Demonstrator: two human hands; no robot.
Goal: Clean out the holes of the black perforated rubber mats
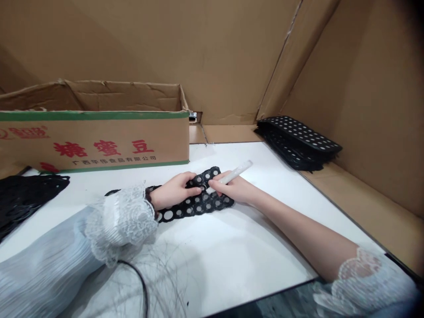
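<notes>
Right hand (233, 187): fingers curled closed around a slim white stick-shaped tool (236, 171), held pen-fashion, tip down at the strip, free end slanting up and away to the right.

Left hand (174, 191): palm down, fingers pressed flat on a black flexible strip punched with round holes (198, 203), pinning it to the table; thumb and fingertips lie just beside the tool tip. Not wrapped around anything, a flat hold only.

The strip lies on the white table (251, 247), near its middle, running left to right under both hands; its left end disappears under the white lace cuff (122, 223) of the left sleeve.

Judgement on technique: the tool tip works right beside the left fingertips, so keeping the strip pinned close to the hole being worked should stop the soft material from buckling; a shallow tool angle looks safer than a steep stab, since the strip could lift or slide.

Surroundings: a stack of the same black perforated sheets (298, 141) at far right, against the brown cardboard wall (371, 110). An open cardboard box with green bands and red characters (96, 141) stands behind at left. A loose heap of black perforated pieces (23, 194) sits at the left table edge. A thin black cable (141, 282) crosses near the left sleeve and could snag it. Contents of the box not visible.
</notes>
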